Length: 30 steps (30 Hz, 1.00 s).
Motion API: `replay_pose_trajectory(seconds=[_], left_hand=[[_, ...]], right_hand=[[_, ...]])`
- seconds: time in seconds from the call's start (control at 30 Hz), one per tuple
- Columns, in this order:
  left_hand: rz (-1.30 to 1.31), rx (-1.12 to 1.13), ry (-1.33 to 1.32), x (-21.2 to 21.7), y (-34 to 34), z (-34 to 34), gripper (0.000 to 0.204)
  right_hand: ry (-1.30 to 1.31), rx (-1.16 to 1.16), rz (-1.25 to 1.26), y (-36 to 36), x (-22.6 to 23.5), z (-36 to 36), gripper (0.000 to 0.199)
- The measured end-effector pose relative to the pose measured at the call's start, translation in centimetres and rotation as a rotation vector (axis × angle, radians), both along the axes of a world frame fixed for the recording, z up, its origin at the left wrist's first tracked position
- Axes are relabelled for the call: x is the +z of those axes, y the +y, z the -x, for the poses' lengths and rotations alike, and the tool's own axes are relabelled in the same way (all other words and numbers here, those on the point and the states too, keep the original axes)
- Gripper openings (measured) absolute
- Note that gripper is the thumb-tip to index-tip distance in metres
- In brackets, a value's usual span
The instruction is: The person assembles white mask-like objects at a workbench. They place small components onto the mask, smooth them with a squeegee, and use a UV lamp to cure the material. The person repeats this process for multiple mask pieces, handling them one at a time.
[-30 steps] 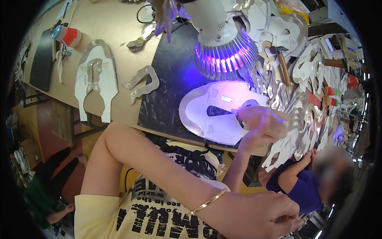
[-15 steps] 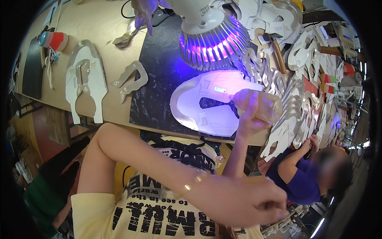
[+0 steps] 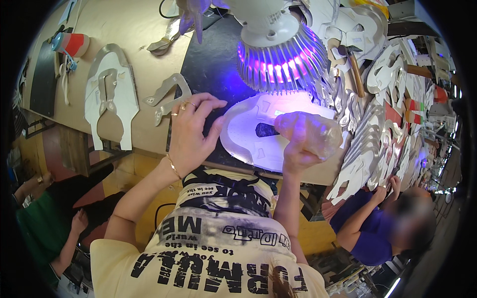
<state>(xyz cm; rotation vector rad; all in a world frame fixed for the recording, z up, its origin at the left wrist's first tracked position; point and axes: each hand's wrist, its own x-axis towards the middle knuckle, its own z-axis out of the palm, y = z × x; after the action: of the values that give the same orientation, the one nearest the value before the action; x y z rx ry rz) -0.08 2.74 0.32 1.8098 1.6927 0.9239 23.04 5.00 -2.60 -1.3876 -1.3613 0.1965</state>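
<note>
A cloudy, yellowish plastic bottle (image 3: 320, 135) lies tilted in my right hand (image 3: 298, 151), its narrow end pointing left over a shoe upper piece. That flat white shoe upper (image 3: 258, 154) with a silver rim rests on a black board (image 3: 198, 64), lit violet from above. My left hand (image 3: 191, 131) hovers by the upper's left edge, fingers apart and nothing in it; whether it touches the board I cannot tell. Partly behind its fingers is a silver V-shaped cut piece (image 3: 171, 89).
A ribbed lamp (image 3: 283, 57) glowing violet hangs low over the board. Another white upper (image 3: 112, 94) lies left, near a red-and-white container (image 3: 74, 44). Stacked uppers (image 3: 365, 144) and a hammer (image 3: 356, 72) crowd the right. Co-workers sit at both sides, one in purple (image 3: 360, 228).
My left hand has swung from low in front of my body up to the table beside the upper. My right hand keeps the bottle, shifted slightly left. The whole view has shifted a little.
</note>
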Motion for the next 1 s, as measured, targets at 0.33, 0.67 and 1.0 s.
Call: replay_pose_trajectory(seconds=[0.33,0.67,1.0], left_hand=[[0.020,-0.012,0.014,0.0,-0.6,-0.9,0.026],[0.061,-0.021,-0.010,0.0,-0.8,-0.9,0.030],[0.082,-0.031,0.104,0.4,-2.4,-1.4,0.048]], right_hand=[[-0.031,-0.048,-0.047,-0.4,-0.8,1.0,0.046],[0.054,0.120,-0.056,-0.2,1.2,3.0,0.047],[0.023,0.183,0.040,-0.6,0.2,2.5,0.048]])
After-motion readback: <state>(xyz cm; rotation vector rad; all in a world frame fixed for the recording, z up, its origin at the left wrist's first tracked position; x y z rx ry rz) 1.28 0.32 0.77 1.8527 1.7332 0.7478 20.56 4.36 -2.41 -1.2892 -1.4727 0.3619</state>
